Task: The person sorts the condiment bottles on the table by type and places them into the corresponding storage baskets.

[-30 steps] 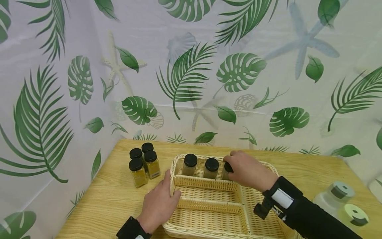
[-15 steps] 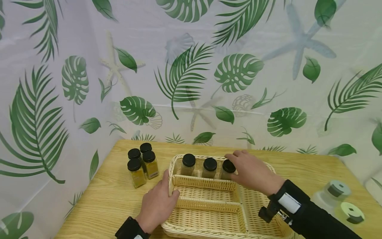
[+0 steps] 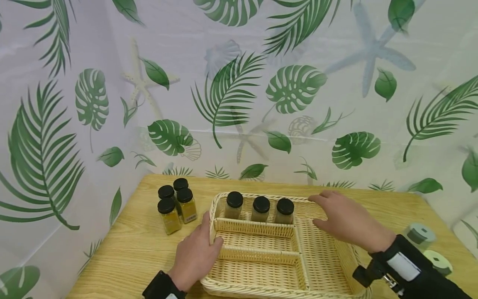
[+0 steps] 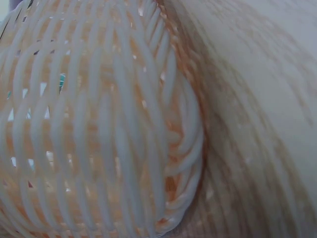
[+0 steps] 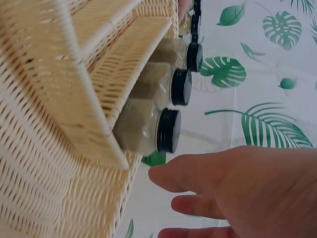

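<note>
Rightmost jar (image 3: 284,211) released, right fingers (image 3: 320,201) now parted, empty, left fingers (image 3: 215,246) gripping basket (image 3: 261,292)

Across the back it's a white sheet (image 3: 175,45) all green leaves (image 3: 356,149), starfish (image 3: 373,50) and shells (image 3: 220,56), dropping behind the wood-grained table (image 3: 112,257), where a round grey-green object (image 3: 420,233) sits at right, a yellow-green one (image 3: 437,261) just nearer!

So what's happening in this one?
A person steadies a wicker basket, the left hand gripping its left edge. The right hand is open over the basket's right side, holding nothing. Three black-lidded jars stand in a row in the back compartment; four more jars stand grouped on the table, left of the basket.
</note>
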{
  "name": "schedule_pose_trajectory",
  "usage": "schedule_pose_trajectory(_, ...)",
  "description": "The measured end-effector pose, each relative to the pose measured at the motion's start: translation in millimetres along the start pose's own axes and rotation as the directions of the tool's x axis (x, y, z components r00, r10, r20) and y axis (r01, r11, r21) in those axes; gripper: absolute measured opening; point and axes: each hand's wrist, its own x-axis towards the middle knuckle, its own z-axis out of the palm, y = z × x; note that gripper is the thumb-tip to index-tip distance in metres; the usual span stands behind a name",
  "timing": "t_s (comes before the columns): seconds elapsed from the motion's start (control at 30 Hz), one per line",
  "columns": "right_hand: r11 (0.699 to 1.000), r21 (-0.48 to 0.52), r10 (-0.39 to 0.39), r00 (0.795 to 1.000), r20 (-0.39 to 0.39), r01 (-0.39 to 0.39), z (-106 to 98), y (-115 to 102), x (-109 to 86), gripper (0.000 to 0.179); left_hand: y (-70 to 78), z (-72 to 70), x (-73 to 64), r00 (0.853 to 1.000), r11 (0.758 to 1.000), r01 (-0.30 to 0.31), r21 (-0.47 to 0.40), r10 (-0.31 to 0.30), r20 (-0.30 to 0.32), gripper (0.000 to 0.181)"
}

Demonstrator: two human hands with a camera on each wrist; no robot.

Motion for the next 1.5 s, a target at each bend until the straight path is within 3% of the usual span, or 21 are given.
schedule_pose_trajectory(0.47, 0.989, 0.002, 0.151, 0.986, 0.064, -0.151, -13.7, 49.8, -41.6, 0.053, 1.4, 0.2, -0.2, 1.000, 1.000, 0.015, 0.007, -0.015, 0.017, 0.074)
schedule_pose_trajectory(0.77, 0.966, -0.014, 0.259, 0.960, 0.107, -0.259, -17.2, 89.0, -68.7, 0.059, 4.0, 2.0, -0.3, 1.000, 1.000, 0.003, 0.012, -0.003, 0.008, 0.074)
schedule_pose_trajectory(1.07, 0.946, -0.053, 0.325, 0.938, 0.123, -0.320, -10.5, 106.6, -80.7, 0.058, 2.2, -0.7, -2.3, 1.000, 1.000, -0.011, 0.025, 0.011, -0.021, 0.072)
schedule_pose_trajectory(1.33, 0.939, -0.070, 0.344, 0.924, 0.169, -0.337, -0.5, 129.0, -90.6, 0.057, 1.1, -0.2, -3.0, 1.000, 1.000, -0.001, 0.011, 0.001, 0.003, 0.074)
schedule_pose_trajectory(1.5, 0.916, -0.105, 0.400, 0.898, 0.184, -0.386, 4.7, 140.0, -96.7, 0.061, 2.1, -0.2, -2.4, 1.000, 1.000, 0.003, 0.012, -0.003, 0.005, 0.074)
